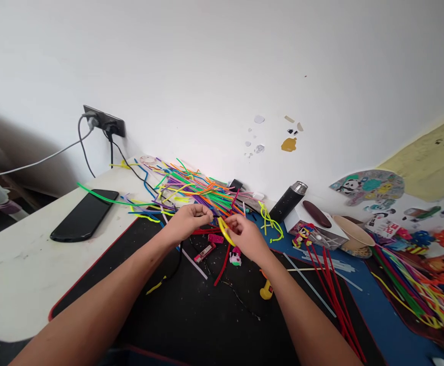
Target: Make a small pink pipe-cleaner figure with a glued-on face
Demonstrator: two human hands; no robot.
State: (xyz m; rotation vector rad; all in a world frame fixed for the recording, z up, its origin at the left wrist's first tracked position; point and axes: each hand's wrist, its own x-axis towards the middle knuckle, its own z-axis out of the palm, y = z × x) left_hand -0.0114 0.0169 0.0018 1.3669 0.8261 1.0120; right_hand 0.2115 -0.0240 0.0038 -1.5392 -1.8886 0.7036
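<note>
My left hand (pixel 189 219) and my right hand (pixel 247 237) meet over a black mat (pixel 191 315), both pinched on a bent yellow pipe cleaner (pixel 224 230). The left fingers close on its upper end, the right fingers on its lower curve. Just behind the hands lies a heap of pipe cleaners in many colours (pixel 191 190). Under the hands lie a red pipe cleaner (pixel 222 267), a pink block (pixel 215 238) and a small red lighter (pixel 204 252).
A black phone (pixel 85 215) lies on the white table (pixel 12 269) at left, near a wall socket with cables (pixel 103 121). A black flask (pixel 288 201), a tissue box (pixel 313 229), red pipe cleaners (pixel 332 284) and another coloured bundle (pixel 416 284) lie at right.
</note>
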